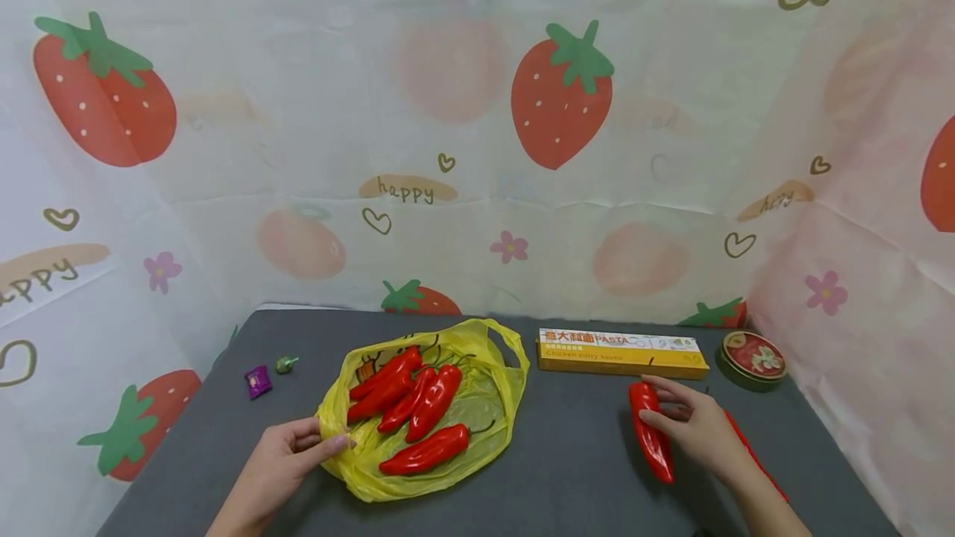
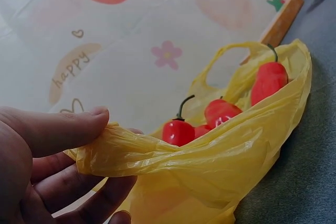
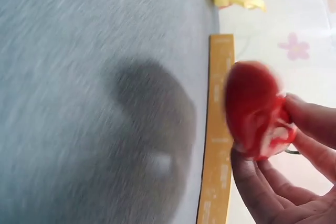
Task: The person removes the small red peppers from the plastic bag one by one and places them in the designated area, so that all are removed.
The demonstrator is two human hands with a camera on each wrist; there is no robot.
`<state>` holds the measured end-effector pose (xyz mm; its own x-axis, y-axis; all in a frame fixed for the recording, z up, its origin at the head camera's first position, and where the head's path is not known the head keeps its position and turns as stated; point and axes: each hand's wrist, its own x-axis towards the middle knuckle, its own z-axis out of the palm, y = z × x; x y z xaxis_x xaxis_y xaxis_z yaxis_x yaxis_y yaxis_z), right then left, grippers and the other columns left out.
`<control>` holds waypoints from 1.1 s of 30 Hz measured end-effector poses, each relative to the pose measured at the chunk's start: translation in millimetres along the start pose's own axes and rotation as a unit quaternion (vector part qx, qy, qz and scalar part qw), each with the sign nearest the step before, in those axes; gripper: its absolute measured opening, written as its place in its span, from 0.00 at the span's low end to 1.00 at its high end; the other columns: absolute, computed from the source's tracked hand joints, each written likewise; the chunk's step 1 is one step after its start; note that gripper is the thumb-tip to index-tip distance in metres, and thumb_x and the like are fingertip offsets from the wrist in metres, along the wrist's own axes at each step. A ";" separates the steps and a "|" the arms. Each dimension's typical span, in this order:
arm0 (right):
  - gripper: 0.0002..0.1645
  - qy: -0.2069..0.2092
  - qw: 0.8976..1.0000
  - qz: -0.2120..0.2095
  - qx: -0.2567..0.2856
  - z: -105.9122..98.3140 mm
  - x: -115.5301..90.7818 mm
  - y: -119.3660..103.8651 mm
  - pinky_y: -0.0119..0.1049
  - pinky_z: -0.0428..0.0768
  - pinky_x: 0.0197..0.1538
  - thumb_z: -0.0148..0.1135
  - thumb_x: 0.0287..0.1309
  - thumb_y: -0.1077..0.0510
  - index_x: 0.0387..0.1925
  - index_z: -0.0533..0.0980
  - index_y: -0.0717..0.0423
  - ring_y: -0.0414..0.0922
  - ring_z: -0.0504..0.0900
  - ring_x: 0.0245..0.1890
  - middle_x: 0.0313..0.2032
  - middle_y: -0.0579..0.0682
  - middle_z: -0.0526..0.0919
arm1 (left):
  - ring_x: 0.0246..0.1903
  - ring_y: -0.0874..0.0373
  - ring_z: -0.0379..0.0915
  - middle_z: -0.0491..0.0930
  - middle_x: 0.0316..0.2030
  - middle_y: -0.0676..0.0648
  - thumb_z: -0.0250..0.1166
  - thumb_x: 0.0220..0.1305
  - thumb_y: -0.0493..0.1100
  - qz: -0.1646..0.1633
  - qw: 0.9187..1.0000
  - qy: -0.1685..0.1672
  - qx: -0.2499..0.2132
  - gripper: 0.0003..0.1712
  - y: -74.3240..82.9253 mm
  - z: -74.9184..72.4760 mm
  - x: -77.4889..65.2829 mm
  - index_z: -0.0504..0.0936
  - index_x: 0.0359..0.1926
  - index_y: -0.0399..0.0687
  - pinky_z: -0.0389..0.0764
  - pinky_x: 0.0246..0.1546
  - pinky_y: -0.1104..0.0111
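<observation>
My left hand pinches the near-left rim of a yellow plastic bag, thumb on one side and fingers on the other in the left wrist view. Several glossy red chili peppers lie inside the wide-mouthed bag, some with dark green stems. To the bag's right, my right hand holds another red chili pepper between thumb and fingers, its tip pointing down. The right wrist view shows this pepper raised off the table, its shadow falling on the cloth.
A yellow pasta box lies at the back right, beside a round tin. At left are a purple wrapped candy and a small green vegetable-like piece. A red object is mostly hidden behind my right forearm.
</observation>
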<state>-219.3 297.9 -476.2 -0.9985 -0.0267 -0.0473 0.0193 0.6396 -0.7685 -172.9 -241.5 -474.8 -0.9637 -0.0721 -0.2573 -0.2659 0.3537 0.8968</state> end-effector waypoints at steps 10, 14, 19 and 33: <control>0.40 0.012 0.997 0.010 -0.076 -13.3 -3.4 14.6 0.50 0.86 0.45 0.75 0.56 0.46 0.68 0.73 0.53 0.62 0.85 0.50 0.55 0.69 0.81 | 0.40 0.57 0.83 0.89 0.42 0.45 0.71 0.62 0.58 -0.002 1.000 0.001 -0.003 0.32 0.0 -0.3 -2.1 0.83 0.55 0.36 0.83 0.49 0.59; 0.40 0.005 0.996 0.019 -0.086 -17.9 -6.1 18.1 0.47 0.87 0.42 0.74 0.57 0.47 0.68 0.73 0.53 0.58 0.85 0.47 0.54 0.69 0.81 | 0.40 0.58 0.83 0.89 0.42 0.46 0.71 0.62 0.59 -0.003 1.000 0.002 0.005 0.32 0.9 -0.5 -2.4 0.84 0.54 0.36 0.83 0.50 0.58; 0.37 0.006 0.992 0.020 -0.126 -22.4 -12.3 24.8 0.48 0.84 0.43 0.72 0.59 0.45 0.67 0.74 0.53 0.52 0.84 0.44 0.51 0.65 0.84 | 0.41 0.57 0.83 0.89 0.42 0.45 0.71 0.62 0.58 -0.002 1.000 -0.003 -0.004 0.32 2.7 0.6 -3.6 0.84 0.55 0.36 0.83 0.50 0.59; 0.35 0.033 0.986 0.014 -0.160 -23.9 -28.9 39.5 0.58 0.81 0.49 0.70 0.60 0.43 0.63 0.77 0.56 0.55 0.86 0.46 0.51 0.64 0.85 | 0.40 0.57 0.83 0.89 0.42 0.45 0.70 0.64 0.57 -0.009 1.000 -0.006 0.006 0.33 0.9 1.4 0.3 0.82 0.57 0.34 0.84 0.48 0.59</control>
<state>-190.9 342.4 -490.0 -0.9991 0.0388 -0.0158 0.0414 0.8495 -0.5260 -173.4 -240.0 -474.5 -0.9584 -0.0666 -0.2775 -0.2823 0.3643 0.8875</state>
